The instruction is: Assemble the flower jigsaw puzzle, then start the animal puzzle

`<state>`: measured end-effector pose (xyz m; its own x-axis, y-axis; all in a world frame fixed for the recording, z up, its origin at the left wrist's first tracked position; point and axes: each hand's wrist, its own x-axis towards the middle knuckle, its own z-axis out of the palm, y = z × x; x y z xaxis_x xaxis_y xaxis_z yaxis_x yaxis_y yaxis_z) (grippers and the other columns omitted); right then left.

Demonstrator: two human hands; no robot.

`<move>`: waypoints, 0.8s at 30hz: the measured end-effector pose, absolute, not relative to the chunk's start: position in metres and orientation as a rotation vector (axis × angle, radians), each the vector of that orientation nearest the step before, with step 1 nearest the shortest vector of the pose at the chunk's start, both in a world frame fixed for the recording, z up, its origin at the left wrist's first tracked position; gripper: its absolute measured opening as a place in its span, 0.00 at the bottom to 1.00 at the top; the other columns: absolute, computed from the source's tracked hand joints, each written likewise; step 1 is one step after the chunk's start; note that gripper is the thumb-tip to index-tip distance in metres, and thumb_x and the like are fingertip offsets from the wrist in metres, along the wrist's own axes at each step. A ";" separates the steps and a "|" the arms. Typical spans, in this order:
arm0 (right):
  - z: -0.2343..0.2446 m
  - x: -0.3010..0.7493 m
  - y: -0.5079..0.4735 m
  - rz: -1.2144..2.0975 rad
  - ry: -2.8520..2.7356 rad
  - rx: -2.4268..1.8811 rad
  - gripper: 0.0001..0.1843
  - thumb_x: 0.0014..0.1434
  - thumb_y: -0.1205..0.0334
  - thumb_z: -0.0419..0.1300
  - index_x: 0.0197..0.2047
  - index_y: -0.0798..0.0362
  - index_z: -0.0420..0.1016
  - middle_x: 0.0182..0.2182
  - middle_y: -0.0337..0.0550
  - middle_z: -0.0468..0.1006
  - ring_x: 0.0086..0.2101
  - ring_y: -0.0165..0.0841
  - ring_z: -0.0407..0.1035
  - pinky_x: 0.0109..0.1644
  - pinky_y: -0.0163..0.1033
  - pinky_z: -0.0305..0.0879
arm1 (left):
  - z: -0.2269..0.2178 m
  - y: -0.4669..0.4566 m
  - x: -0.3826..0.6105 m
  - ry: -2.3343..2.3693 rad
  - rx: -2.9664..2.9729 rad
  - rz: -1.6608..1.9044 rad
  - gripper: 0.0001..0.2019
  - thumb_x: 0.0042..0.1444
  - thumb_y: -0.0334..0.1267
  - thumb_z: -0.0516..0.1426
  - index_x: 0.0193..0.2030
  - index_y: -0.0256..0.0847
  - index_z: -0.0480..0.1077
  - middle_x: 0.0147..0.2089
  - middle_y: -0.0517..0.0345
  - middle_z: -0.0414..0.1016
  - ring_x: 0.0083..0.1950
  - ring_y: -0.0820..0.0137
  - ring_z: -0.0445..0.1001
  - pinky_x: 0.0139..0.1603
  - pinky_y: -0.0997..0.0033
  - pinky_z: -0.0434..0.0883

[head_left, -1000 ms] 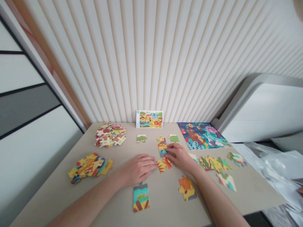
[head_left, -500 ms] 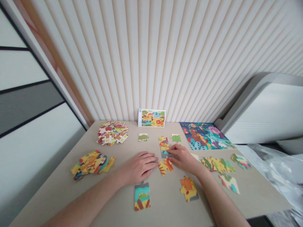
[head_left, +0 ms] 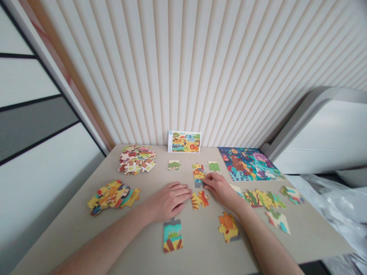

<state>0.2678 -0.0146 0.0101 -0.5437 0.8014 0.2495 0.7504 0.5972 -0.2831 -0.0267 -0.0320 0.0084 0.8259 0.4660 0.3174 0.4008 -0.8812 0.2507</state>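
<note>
My left hand [head_left: 172,201] lies palm down on the table with its fingers stretched out. Its fingertips reach the left edge of a yellow-orange puzzle piece [head_left: 200,200]. My right hand [head_left: 216,187] has thumb and index finger pinched at the right edge of a lion puzzle piece [head_left: 198,178], which sits against another piece [head_left: 197,167] just above it. Nearer to me lie a crocodile piece [head_left: 172,235] and an orange-yellow animal piece [head_left: 228,227]. Two green tree pieces, one at left [head_left: 173,165] and one at right [head_left: 213,166], lie farther back.
A picture card [head_left: 184,141] leans on the pleated wall. Piles of puzzle pieces stand at back left [head_left: 137,160] and front left [head_left: 113,197]. A dark animal picture [head_left: 249,163] lies at back right, with several loose pieces [head_left: 265,199] before it.
My right fingers have shifted slightly on the lion piece, which now sits against the piece above with its lion showing more fully. My left hand stays put. The view has tilted a little.
</note>
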 end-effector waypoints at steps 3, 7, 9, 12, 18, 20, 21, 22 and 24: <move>0.009 0.268 -0.013 0.177 -2.487 -1.253 0.16 0.69 0.63 0.58 0.58 0.45 0.76 0.46 0.47 0.73 0.47 0.38 0.70 0.55 0.45 0.66 | 0.008 -0.032 -0.027 0.680 2.833 0.548 0.21 0.68 0.37 0.53 0.67 0.46 0.66 0.65 0.54 0.73 0.67 0.62 0.69 0.71 0.55 0.62; 0.009 0.267 -0.013 0.154 -2.489 -1.258 0.16 0.69 0.63 0.58 0.57 0.46 0.76 0.46 0.47 0.74 0.47 0.38 0.70 0.55 0.45 0.67 | 0.007 -0.032 -0.026 0.679 2.831 0.541 0.21 0.68 0.37 0.53 0.67 0.46 0.66 0.65 0.55 0.72 0.67 0.62 0.68 0.71 0.54 0.61; 0.009 0.267 -0.013 0.142 -2.480 -1.261 0.16 0.69 0.63 0.58 0.57 0.46 0.76 0.46 0.47 0.74 0.47 0.38 0.70 0.55 0.45 0.67 | 0.007 -0.031 -0.026 0.677 2.831 0.548 0.21 0.68 0.37 0.53 0.67 0.46 0.66 0.65 0.55 0.73 0.67 0.62 0.68 0.71 0.55 0.61; 0.008 0.266 -0.013 0.122 -2.467 -1.257 0.15 0.69 0.63 0.58 0.57 0.46 0.76 0.46 0.48 0.74 0.48 0.39 0.70 0.55 0.45 0.67 | 0.008 -0.031 -0.027 0.662 2.836 0.556 0.21 0.68 0.37 0.52 0.67 0.46 0.66 0.65 0.55 0.73 0.67 0.62 0.68 0.71 0.55 0.61; 0.003 0.270 -0.008 0.121 -2.468 -1.254 0.17 0.70 0.63 0.56 0.59 0.46 0.75 0.48 0.49 0.74 0.49 0.39 0.70 0.55 0.46 0.68 | 0.007 -0.031 -0.027 0.669 2.838 0.568 0.22 0.68 0.37 0.52 0.68 0.47 0.65 0.65 0.56 0.73 0.67 0.64 0.68 0.71 0.57 0.61; 0.002 0.270 -0.006 0.116 -2.464 -1.256 0.17 0.70 0.63 0.56 0.59 0.46 0.75 0.48 0.49 0.74 0.49 0.39 0.70 0.55 0.46 0.68 | 0.006 -0.031 -0.028 0.666 2.838 0.580 0.22 0.68 0.37 0.53 0.68 0.47 0.65 0.65 0.56 0.73 0.67 0.64 0.68 0.71 0.57 0.61; 0.002 0.270 -0.006 0.110 -2.461 -1.256 0.17 0.70 0.63 0.56 0.59 0.46 0.75 0.48 0.49 0.74 0.49 0.39 0.70 0.56 0.46 0.67 | 0.005 -0.031 -0.028 0.665 2.839 0.580 0.22 0.68 0.37 0.53 0.68 0.47 0.65 0.65 0.56 0.73 0.67 0.64 0.68 0.71 0.57 0.61; 0.002 0.269 -0.006 0.102 -2.459 -1.256 0.16 0.70 0.62 0.56 0.59 0.47 0.75 0.48 0.49 0.74 0.50 0.39 0.70 0.56 0.47 0.67 | 0.005 -0.031 -0.028 0.664 2.839 0.574 0.23 0.68 0.37 0.53 0.69 0.47 0.64 0.65 0.56 0.72 0.67 0.64 0.68 0.72 0.57 0.60; 0.005 0.267 -0.008 0.083 -2.468 -1.252 0.16 0.70 0.62 0.56 0.58 0.47 0.76 0.48 0.49 0.74 0.50 0.39 0.70 0.56 0.46 0.67 | 0.004 -0.031 -0.028 0.668 2.840 0.561 0.23 0.68 0.37 0.53 0.69 0.47 0.64 0.66 0.56 0.72 0.67 0.64 0.68 0.72 0.57 0.60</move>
